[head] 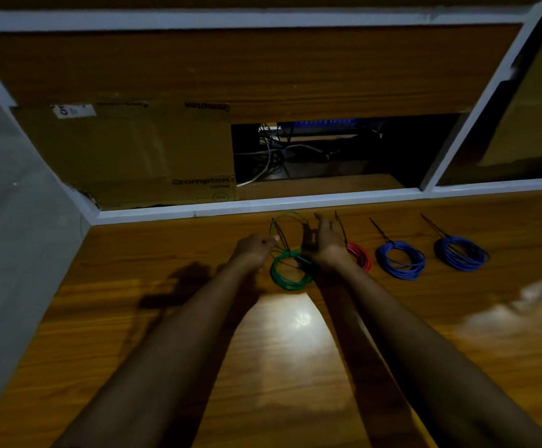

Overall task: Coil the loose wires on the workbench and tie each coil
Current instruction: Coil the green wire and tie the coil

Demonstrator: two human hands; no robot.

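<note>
Two hands worked a green wire (290, 270): the left hand (254, 246) pinched a strand, the right hand (324, 236) lay open-fingered. A cardboard box (127, 156) sat shelved, contents hidden. The red coil (360, 255) was half-covered.

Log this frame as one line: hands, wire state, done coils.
left hand: pinches green wire | right hand: at loose green loop | tied: red coil, two blue coils | stage: green coil untied

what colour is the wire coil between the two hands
Green, seen in the head view: the wire coil lies on the workbench.
</note>
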